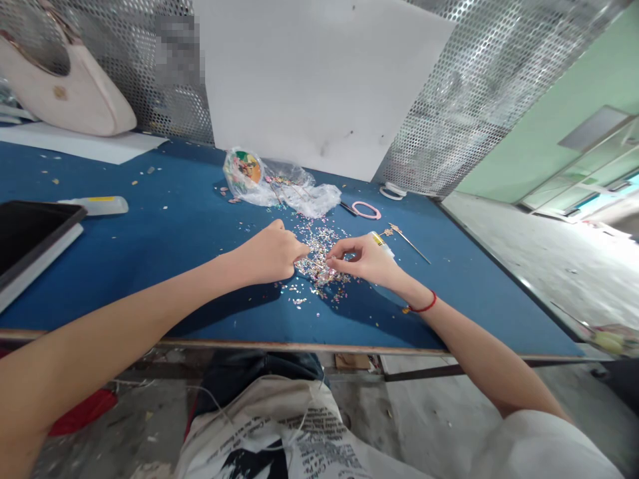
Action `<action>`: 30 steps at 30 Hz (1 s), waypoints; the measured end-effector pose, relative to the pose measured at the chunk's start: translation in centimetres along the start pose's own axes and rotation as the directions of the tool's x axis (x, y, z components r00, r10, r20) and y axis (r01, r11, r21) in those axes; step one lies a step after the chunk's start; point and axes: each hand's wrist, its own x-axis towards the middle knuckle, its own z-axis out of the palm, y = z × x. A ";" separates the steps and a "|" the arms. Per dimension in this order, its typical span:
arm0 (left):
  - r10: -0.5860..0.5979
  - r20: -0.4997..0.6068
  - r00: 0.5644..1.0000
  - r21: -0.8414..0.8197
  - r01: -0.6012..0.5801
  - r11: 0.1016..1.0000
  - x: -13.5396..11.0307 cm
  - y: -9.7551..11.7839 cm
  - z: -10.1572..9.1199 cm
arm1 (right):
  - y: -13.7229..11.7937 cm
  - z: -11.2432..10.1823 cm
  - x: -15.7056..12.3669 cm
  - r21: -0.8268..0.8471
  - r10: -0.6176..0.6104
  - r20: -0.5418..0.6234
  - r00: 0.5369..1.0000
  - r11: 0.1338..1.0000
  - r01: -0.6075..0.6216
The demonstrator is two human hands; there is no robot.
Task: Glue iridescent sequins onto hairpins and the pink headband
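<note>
I'd tag this a craft workshop. I see a blue workbench [190, 216], glittery bits [319, 243], perforated metal panel [464, 86], bare grey floor [514, 246].

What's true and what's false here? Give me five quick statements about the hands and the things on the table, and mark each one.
1. The left hand and right hand are both at the scattered glittery bits. True.
2. The red bracelet is on the left wrist. False: the red bracelet is on the right wrist.
3. The pink oval ring lies on the blue table. True.
4. The pale handbag stands at the right end of the table. False: the pale handbag stands at the left.
5. The clear plastic bag lies beyond the hands, toward the back of the table. True.
</note>
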 end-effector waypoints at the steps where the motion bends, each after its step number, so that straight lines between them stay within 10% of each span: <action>1: 0.004 -0.007 1.000 0.005 -0.004 1.000 0.0 0.0 0.0 | 0.0 0.1 0.0 0.010 0.005 0.006 1.000 1.000 -0.005; 10: 0.026 -0.026 0.999 0.025 -0.025 0.999 0.0 -0.3 0.4 | 0.1 -1.2 -0.1 0.313 0.173 0.110 0.979 0.929 -0.199; 30: -0.041 0.006 0.999 -0.035 0.041 0.999 0.2 -0.4 0.2 | 0.9 -2.3 0.2 0.173 0.093 0.171 0.981 0.977 -0.123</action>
